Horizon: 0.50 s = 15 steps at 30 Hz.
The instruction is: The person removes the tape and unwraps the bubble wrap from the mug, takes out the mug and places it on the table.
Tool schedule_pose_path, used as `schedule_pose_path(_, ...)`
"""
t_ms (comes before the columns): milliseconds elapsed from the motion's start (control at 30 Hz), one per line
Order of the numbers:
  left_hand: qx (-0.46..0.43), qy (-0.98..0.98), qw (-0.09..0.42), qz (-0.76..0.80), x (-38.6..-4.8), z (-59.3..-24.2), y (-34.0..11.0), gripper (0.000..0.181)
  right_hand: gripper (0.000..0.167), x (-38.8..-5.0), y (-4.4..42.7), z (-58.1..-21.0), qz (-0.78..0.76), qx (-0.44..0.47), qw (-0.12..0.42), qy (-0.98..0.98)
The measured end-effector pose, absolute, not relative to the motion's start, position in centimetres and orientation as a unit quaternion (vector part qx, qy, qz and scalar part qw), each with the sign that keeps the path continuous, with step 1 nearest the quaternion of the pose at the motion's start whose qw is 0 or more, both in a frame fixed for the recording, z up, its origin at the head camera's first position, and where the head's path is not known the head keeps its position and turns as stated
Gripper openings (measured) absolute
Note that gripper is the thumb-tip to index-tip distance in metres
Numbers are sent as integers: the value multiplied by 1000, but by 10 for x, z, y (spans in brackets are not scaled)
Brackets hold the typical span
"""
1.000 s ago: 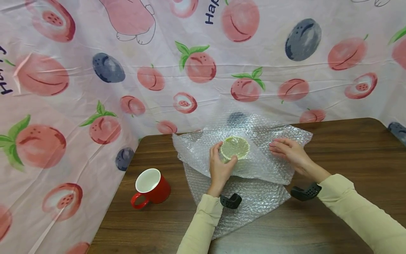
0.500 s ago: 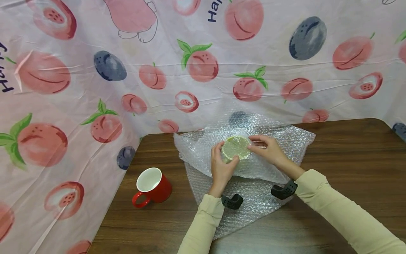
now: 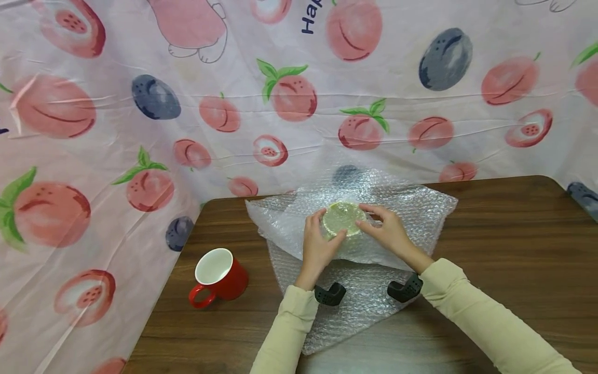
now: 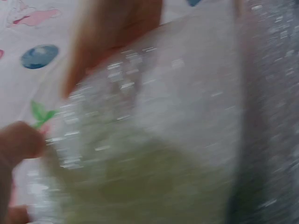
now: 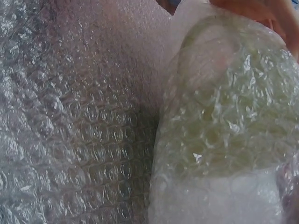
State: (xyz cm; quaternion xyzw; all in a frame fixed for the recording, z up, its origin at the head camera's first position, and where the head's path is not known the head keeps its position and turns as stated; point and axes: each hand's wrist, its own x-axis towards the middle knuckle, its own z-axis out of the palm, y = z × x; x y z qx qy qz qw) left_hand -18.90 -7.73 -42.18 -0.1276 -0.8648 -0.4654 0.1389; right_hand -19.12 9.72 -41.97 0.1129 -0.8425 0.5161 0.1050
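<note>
A round yellow-green rim of what looks like a cup [image 3: 344,218] shows blurred through bubble wrap [image 3: 359,285]; its body appears green above and white below in the right wrist view. My left hand [image 3: 317,249] curls its thumb and fingers round the cup's left side, over the wrap. At the right side of the rim, my right hand [image 3: 390,231] holds the cup through the wrap with its thumb and fingers. One layer of wrap drapes over the cup. Another part spreads on the table in front. The cup's lower part is hidden in the head view.
A red mug [image 3: 229,280] with a white inside stands to the left on the dark wooden table [image 3: 504,244], its handle towards the front left. Behind the table hangs a fruit-print cloth [image 3: 327,130], and the wrap's far corner reaches up to it.
My right hand has moved left from the wrap's right part to the cup's rim. My left hand has stayed at the cup. The head view has shifted slightly.
</note>
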Motion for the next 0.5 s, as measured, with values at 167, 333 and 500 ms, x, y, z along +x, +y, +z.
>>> schedule_pose_path(167, -147, -893, 77, -419, -194, -399, -88, 62, 45, -192, 96, -422, 521, 118, 117, -837)
schedule_pose_path(333, -153, -900, 58, -405, -205, -379, -88, 59, 44, -194, 96, -423, 526, 129, 125, -831)
schedule_pose_path(500, -159, -909, 32, -384, -221, -371, -81, 56, 44, -195, 97, -424, 529, 131, 129, -829)
